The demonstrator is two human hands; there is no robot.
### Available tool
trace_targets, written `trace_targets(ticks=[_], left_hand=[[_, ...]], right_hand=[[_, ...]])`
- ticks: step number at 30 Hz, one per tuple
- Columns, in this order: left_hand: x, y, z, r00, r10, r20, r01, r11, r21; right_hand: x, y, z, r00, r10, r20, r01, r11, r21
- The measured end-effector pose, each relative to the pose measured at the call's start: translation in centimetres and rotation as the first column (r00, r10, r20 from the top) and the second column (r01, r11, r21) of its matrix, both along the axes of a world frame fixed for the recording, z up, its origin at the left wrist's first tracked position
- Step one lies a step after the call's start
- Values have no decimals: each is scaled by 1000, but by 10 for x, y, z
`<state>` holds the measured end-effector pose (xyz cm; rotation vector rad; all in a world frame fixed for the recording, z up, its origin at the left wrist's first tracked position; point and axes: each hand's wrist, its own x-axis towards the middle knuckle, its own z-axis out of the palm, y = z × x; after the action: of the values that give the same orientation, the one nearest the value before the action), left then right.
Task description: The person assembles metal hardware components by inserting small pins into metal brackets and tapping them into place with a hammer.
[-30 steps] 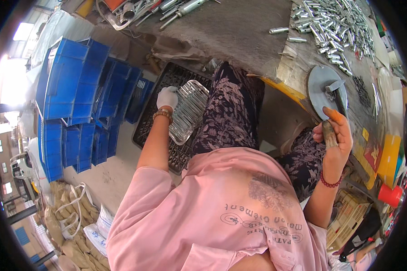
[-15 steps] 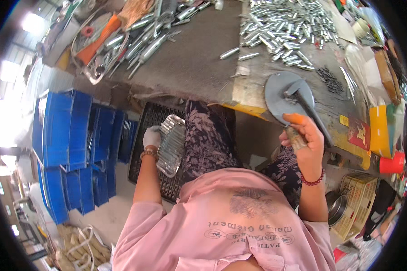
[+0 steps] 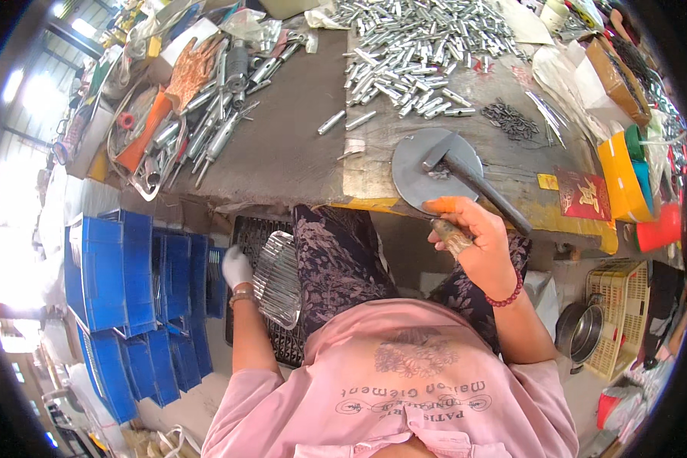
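My left hand [image 3: 237,269], in a white glove, is over the left edge of a black plastic crate [image 3: 242,229], beside a shiny metal tray [image 3: 290,311] of slim metal rods [image 3: 277,269]. Blur hides how its fingers are set. At the bench's front edge my right hand [image 3: 481,244] is closed, with an orange covering on a finger and brownish wrapping on the thumb. Something small and dark may be at its fingertips; I cannot make it out. Just beyond lies a round grey metal plate [image 3: 412,172] with a hammer [image 3: 481,183] resting across it.
A pile of metal tubes [image 3: 427,57] covers the back of the bench, with small dark pins [image 3: 509,120] to its right. Tools and an orange-handled item [image 3: 146,131] lie at left. Blue bins [image 3: 114,267] stand left of the crate; a yellowish basket [image 3: 614,305] stands at right.
My left hand has moved off the tray's edge toward the blue bins. My right hand stays closed near the plate. The whole view has shifted, so the bench appears further left.
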<state>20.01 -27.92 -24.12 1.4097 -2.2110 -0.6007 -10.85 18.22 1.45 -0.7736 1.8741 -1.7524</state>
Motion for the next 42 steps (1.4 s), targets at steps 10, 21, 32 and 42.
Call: trace_targets(ticks=[10,21,32,42], left_hand=[[-191,80,277,830,-510,-224,405,829,-387],[-315,129,262,568,-803,178,804,496,-330],[-281,209,291,606,-500,-618,779,532,332],[-261,230,295,623,-542,-563,781,473,408]], right_hand=[[-2,0,4,970,-4,-245,20,998,65],[-127,86,53,565,-229,-793,654,710,261],[-257,88,29,703,-84,-706,688,332,645],[-250,122,43,762,175,-624,547,341,764]])
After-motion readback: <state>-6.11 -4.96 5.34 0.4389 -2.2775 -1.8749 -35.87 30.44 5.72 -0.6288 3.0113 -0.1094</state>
